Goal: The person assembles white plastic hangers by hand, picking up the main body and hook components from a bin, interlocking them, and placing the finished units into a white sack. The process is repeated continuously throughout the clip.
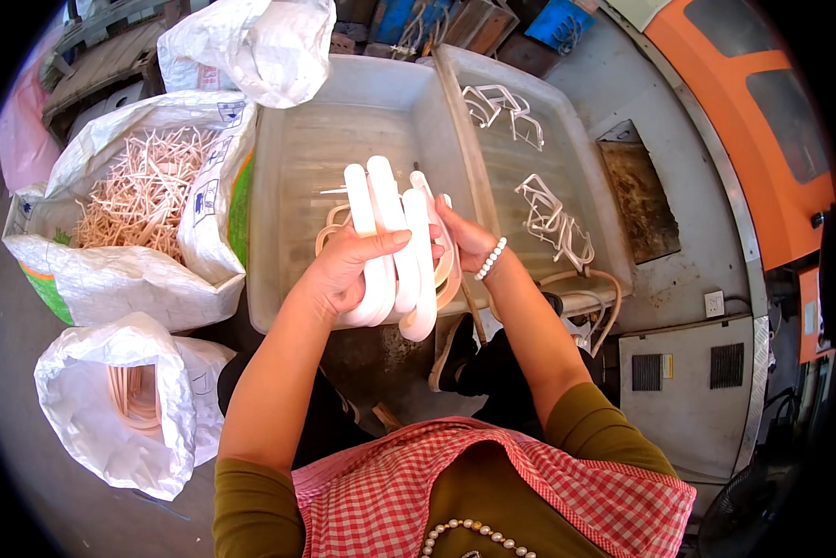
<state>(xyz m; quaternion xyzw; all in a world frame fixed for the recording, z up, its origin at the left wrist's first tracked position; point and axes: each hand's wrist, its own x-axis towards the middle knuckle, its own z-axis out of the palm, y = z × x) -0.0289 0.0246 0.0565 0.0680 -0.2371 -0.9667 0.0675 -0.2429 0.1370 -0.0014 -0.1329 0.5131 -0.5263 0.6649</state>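
Observation:
A bundle of several smooth, pale pink U-shaped plastic pieces (pixel 418 270) stands between my hands, rounded ends up. My left hand (pixel 343 265) is closed around the left side of the bundle, the thumb lying across the front. From the right, my right hand (pixel 467 238) grips the pieces at that edge, its fingers partly hidden behind them. More thin, peach-coloured curved pieces show behind and below my hands, over the near part of a grey plastic tub (pixel 292 130). Glare washes out the bundle's surface, so the exact number and shape cannot be made out.
A second tub (pixel 492 158) on the right holds white bent frames (pixel 555 223) in shallow water. At left, a white woven sack (pixel 73 270) is full of thin pink scraps (pixel 143 191); a smaller white bag (pixel 60 391) holds curved pink strips. An orange machine (pixel 734 84) stands right.

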